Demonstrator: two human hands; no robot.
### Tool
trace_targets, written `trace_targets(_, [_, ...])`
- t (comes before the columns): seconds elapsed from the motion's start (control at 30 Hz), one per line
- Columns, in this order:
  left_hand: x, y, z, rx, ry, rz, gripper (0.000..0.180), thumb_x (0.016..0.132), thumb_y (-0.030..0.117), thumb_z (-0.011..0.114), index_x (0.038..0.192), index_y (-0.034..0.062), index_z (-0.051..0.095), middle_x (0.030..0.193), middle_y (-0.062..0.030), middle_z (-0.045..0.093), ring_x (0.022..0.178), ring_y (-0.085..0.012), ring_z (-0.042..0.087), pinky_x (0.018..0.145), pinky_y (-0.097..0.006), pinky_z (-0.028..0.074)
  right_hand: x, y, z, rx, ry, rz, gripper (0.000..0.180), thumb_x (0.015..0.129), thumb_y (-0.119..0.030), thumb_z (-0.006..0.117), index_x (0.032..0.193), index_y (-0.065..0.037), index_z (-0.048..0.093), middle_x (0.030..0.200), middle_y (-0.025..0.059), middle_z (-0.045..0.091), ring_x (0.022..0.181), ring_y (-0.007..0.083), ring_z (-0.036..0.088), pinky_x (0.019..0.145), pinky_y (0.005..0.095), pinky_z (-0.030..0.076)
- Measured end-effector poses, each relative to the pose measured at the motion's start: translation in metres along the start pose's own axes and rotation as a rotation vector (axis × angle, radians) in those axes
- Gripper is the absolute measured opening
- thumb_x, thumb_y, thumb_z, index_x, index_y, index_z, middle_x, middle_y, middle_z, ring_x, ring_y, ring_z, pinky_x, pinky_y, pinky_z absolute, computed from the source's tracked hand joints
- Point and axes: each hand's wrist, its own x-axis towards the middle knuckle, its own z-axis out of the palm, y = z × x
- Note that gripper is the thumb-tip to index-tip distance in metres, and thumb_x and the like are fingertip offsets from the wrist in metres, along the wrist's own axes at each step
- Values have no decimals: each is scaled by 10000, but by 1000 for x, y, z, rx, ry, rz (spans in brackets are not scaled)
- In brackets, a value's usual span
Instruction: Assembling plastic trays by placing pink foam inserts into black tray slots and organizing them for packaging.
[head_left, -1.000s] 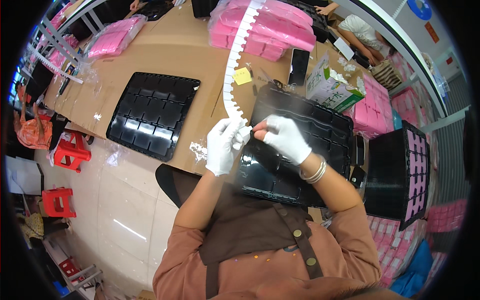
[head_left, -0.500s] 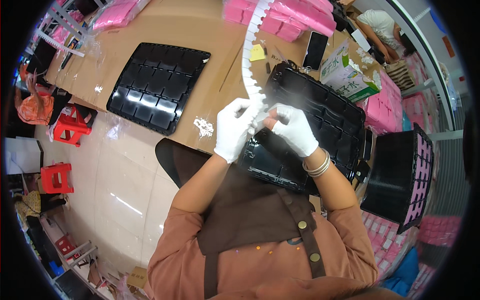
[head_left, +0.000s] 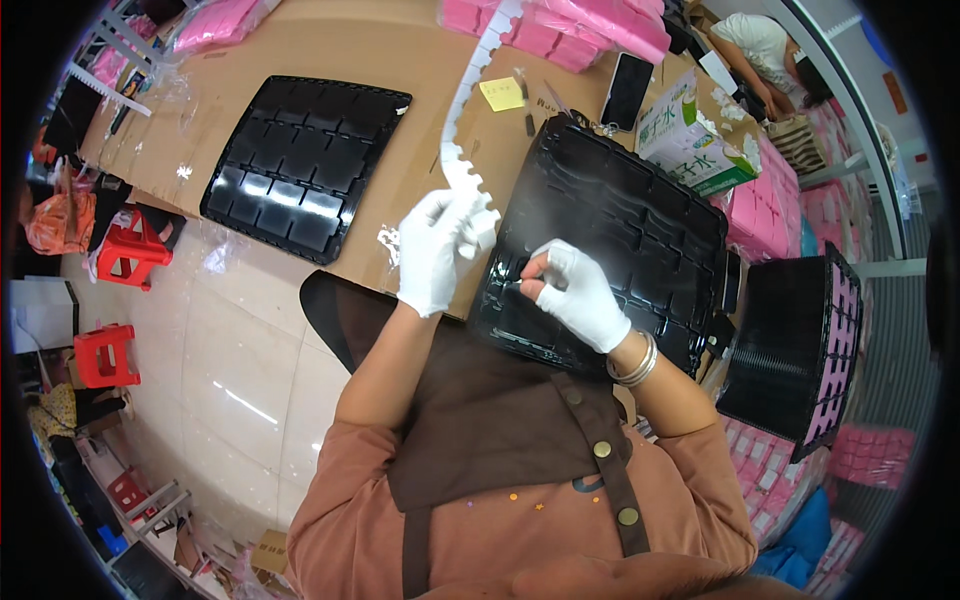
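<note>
My left hand [head_left: 428,262], in a white glove, is closed on a long white strip with notched edges [head_left: 461,112]. The strip runs up and away across the table, its near end curled by my fingers. My right hand [head_left: 588,302], gloved with bare thumb and fingertip showing, pinches a small white piece [head_left: 517,283]. It is held over the near left part of a black moulded plastic tray [head_left: 625,215] with rows of compartments. Whether the piece touches the tray I cannot tell.
Another black tray [head_left: 305,160] lies left on the cardboard-covered table [head_left: 425,120]. Beyond are a yellow note [head_left: 502,94], a phone [head_left: 628,92], a green-white carton [head_left: 695,135] and pink packs [head_left: 560,32]. A black tray with pink pieces [head_left: 790,350] stands right. Other people sit nearby.
My hands have moved apart: the left went left with the strip, and the right came down and nearer over the tray with the small white piece. The strip swung left.
</note>
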Motion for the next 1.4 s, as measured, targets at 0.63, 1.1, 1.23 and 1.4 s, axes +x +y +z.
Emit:
trace_targets(0.63, [7,-7,-17,31,-41,69,236,901,136,636,1042,-51,613,873,-82,651,677,-70,585,691,-241,519,8,-20,-4,230,15,147,169,776,-57,693,887,-48,566,754,-42,509,658,31,420,583,211,387])
trace_targets(1.1, [-2,-8,-13,68,-32,24,232,927,189,611,1002,-30,628,791,-47,625,567,-19,504,482,-160,379,19,-24,17,-732,-276,359,151,660,-221,710,712,-90,655,733,131,663,763,317,654,701,404,511])
trace_targets(1.23, [-6,-8,-18,113,-65,46,231,922,188,618,997,-30,627,820,-60,639,559,-14,494,490,-165,393,21,-17,13,-667,-203,311,170,686,-210,751,731,-70,666,668,117,647,660,258,642,615,356,486])
trace_targets(1.4, [-14,-15,-7,114,-67,46,176,917,157,618,959,-13,625,770,-37,632,564,-32,509,515,-184,411,15,-7,22,39,233,143,128,825,-120,685,873,-10,639,739,8,625,678,60,549,630,222,451])
